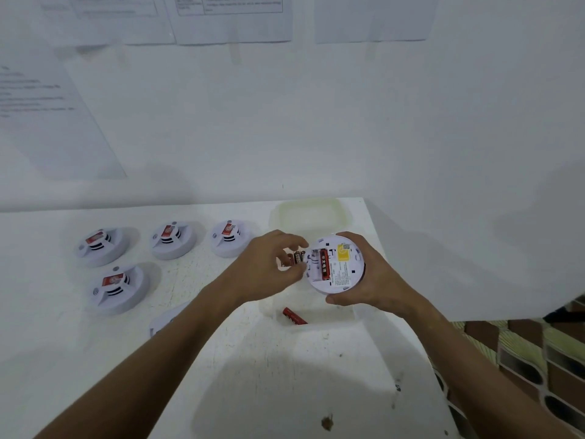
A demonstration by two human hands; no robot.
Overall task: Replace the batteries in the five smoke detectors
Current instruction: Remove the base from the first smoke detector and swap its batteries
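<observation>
The right hand (pixel 370 274) grips a white smoke detector (pixel 335 267) by its rim, held above the surface (pixel 285 375) with its underside turned up. One red battery (pixel 324 265) sits in the open battery bay; the slot beside it, on the left, shows bare plastic. A yellow label (pixel 344 252) and printed text lie to the right of the bay. The left hand (pixel 269 264) is curled, pinching several red batteries (pixel 296 258) just beside the detector's left edge; the exact count cannot be told.

Below the hands, a clear plastic container (pixel 316 321) rests on the surface with one loose red battery (pixel 294 315) inside. A second clear container (pixel 311 213) stands at the far edge.

Four further smoke detectors rest face up to the left: three in a back row (pixel 103 245), (pixel 172 240), (pixel 229 238) and one nearer (pixel 118 288). A white cover plate (pixel 164 321) lies partly hidden behind the left forearm. Printed sheets (pixel 228 17) hang on the wall.
</observation>
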